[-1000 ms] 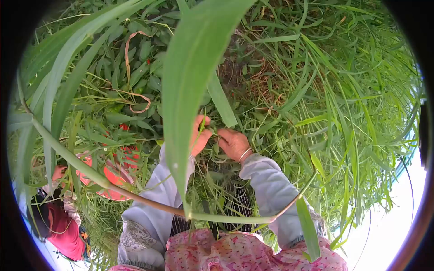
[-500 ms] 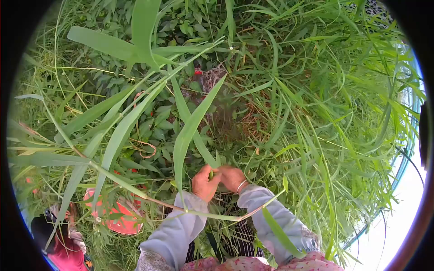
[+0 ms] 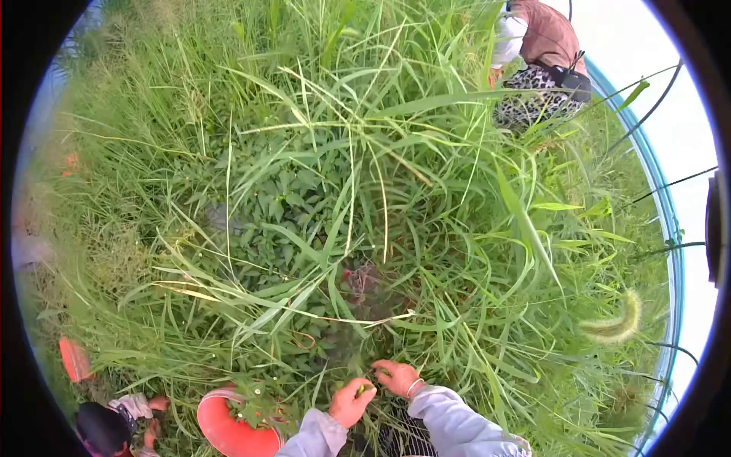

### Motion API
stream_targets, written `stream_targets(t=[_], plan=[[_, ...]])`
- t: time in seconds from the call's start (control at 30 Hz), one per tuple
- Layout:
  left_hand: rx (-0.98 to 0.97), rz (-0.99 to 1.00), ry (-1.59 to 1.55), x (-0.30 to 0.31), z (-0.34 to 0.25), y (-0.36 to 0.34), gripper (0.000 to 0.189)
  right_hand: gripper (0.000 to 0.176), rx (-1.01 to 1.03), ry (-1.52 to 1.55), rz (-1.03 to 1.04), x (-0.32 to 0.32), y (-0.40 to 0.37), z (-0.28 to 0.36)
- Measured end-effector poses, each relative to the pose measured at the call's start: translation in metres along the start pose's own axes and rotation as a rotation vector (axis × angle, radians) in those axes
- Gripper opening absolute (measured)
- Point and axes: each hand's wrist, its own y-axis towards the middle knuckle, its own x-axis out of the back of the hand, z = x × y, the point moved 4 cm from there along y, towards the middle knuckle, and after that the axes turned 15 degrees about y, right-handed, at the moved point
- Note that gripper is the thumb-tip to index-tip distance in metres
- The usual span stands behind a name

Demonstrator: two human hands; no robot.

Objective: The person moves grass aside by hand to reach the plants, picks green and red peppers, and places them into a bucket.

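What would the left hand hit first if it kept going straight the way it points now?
Probably the right hand. The left hand points toward the picture's upper right, and the right hand lies just ahead on that line. Depth is unclear from one view, so it might pass above or below.

I'm getting green nearly everywhere, bright in the grass, darker in the low leaves; there's a green piece in the left hand, pale grey-blue on the sleeves, white on the wristband. Low down I see a red-orange tub and black cloth striped white; upper right, a brown vest over black-and-white spotted trousers; right side, a blue-teal band.
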Motion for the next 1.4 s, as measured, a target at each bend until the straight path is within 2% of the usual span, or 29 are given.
stream_targets(t=[0.07,0.1,0.13,0.2,0.27,0.3,0.33,0.37,0.4,0.47,0.5,0.6,0.63,0.73,0.77,0.87,0.9,1.03,1.13,1.17,1.27,1.3,1.4], plan=[[-0.002,0.054,-0.336,0.015,-0.024,-0.021,0.015,0.037,-0.351,0.374,0.120,0.010,-0.018,0.035],[0.003,0.095,-0.509,0.021,-0.035,-0.033,0.015,0.038,-0.344,0.745,0.250,0.007,-0.024,0.054],[0.018,0.117,-0.545,0.030,-0.045,-0.044,0.014,0.041,-0.502,0.805,0.374,0.009,-0.037,0.064],[0.052,0.174,-0.614,0.048,-0.062,-0.063,0.013,0.041,-0.505,1.098,0.536,0.014,-0.064,0.110],[0.026,0.201,-0.693,0.062,-0.071,-0.075,0.013,0.037,-0.521,1.125,0.719,0.011,-0.082,0.145],[0.003,0.198,-0.723,0.067,-0.077,-0.082,0.013,0.029,-0.492,1.235,0.731,-0.001,-0.091,0.139],[-0.013,0.189,-0.761,0.070,-0.083,-0.092,0.013,0.027,-0.570,1.327,0.753,-0.011,-0.100,0.142],[0.034,0.166,-0.657,0.083,-0.106,-0.108,0.012,0.028,-0.566,1.283,0.780,-0.025,-0.109,0.137],[-0.017,0.179,-0.696,0.086,-0.112,-0.115,0.009,0.030,-0.550,1.227,0.811,-0.035,-0.111,0.130],[-0.039,0.150,-0.634,0.095,-0.114,-0.126,0.009,0.027,-0.575,1.367,0.767,-0.045,-0.116,0.136],[-0.054,0.120,-0.644,0.095,-0.113,-0.130,0.011,0.059,-0.538,1.149,0.811,-0.032,-0.126,0.172],[-0.054,0.118,-0.653,0.105,-0.130,-0.149,0.013,0.051,-0.276,1.128,0.931,-0.038,-0.129,0.206],[-0.071,0.130,-0.600,0.105,-0.125,-0.148,0.014,0.038,-0.253,1.232,0.854,-0.040,-0.135,0.219],[-0.052,0.061,-0.534,0.110,-0.122,-0.155,0.015,0.031,-0.264,1.216,0.858,-0.042,-0.135,0.229],[-0.103,0.107,-0.652,0.114,-0.125,-0.159,0.018,0.031,-0.278,1.209,0.878,-0.041,-0.134,0.233],[-0.152,0.136,-0.694,0.112,-0.099,-0.146,0.015,0.029,-0.415,1.283,0.713,-0.063,-0.126,0.193],[-0.100,0.199,-0.712,0.111,-0.096,-0.148,0.017,0.028,-0.342,1.297,0.663,-0.060,-0.126,0.202],[-0.192,0.192,-0.816,0.105,-0.103,-0.153,0.020,0.029,-0.262,1.060,0.689,-0.057,-0.123,0.212],[-0.305,0.112,-0.590,0.091,-0.081,-0.139,0.020,0.028,-0.268,0.930,0.702,-0.046,-0.130,0.241],[-0.211,0.131,-0.591,0.095,-0.084,-0.145,0.021,0.030,-0.274,0.900,0.704,-0.044,-0.129,0.241],[-0.186,0.081,-0.672,0.087,-0.069,-0.139,0.023,0.034,-0.302,0.859,0.664,-0.048,-0.121,0.212],[-0.209,0.029,-0.611,0.087,-0.068,-0.138,0.025,0.035,-0.311,0.849,0.644,-0.049,-0.118,0.199],[-0.167,-0.023,-0.698,0.074,-0.058,-0.125,0.026,0.040,-0.323,0.809,0.586,-0.057,-0.104,0.143]])
